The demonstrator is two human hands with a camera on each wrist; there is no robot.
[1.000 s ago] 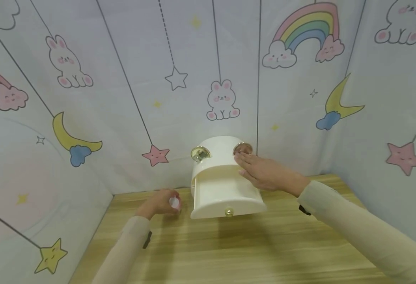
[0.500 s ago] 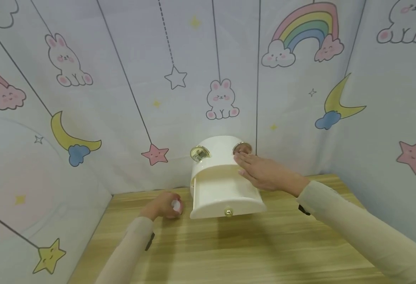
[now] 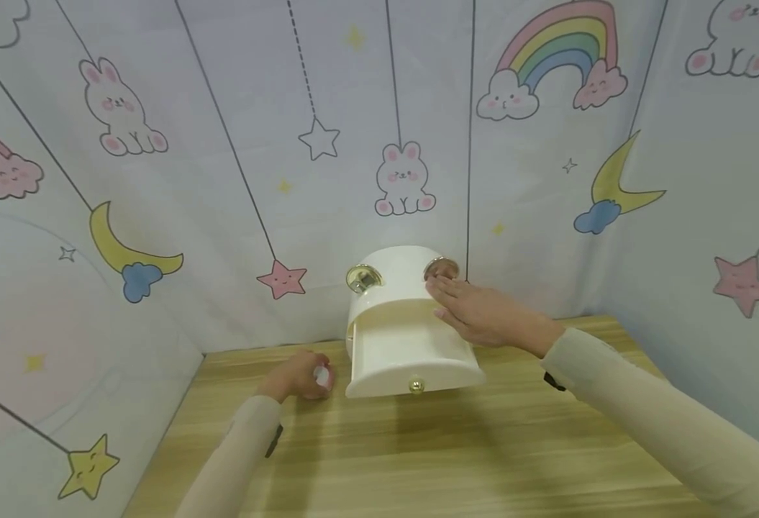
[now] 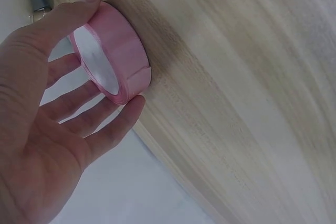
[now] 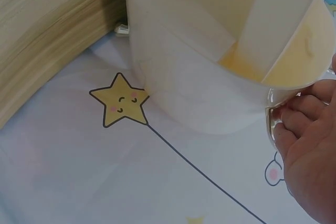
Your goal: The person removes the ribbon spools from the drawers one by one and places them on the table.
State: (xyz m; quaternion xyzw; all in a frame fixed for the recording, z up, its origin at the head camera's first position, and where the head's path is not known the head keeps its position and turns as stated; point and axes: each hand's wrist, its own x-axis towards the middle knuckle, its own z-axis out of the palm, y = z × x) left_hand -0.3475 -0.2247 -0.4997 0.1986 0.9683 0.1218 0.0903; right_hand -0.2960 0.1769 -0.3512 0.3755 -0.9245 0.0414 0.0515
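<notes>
My left hand holds a roll of pink ribbon with a white core, left of a white drawer box. In the left wrist view its thumb is on the upper rim and the fingers reach round the lower side; the roll seems to touch the wooden table. The white box has a rounded top with two gold-rimmed round fittings. Its drawer, with a small gold knob, is pulled out. My right hand rests with straight fingers against the box's right side, by the right fitting.
The wooden table stretches in front of the box. Behind it and along both sides hangs a pale cloth backdrop printed with rabbits, stars, moons and rainbows. The left fitting shows a shiny metallic inside.
My left hand has shifted slightly right and down with the ribbon roll, then stayed almost still. My right hand, the box and its pulled-out drawer have not visibly moved.
</notes>
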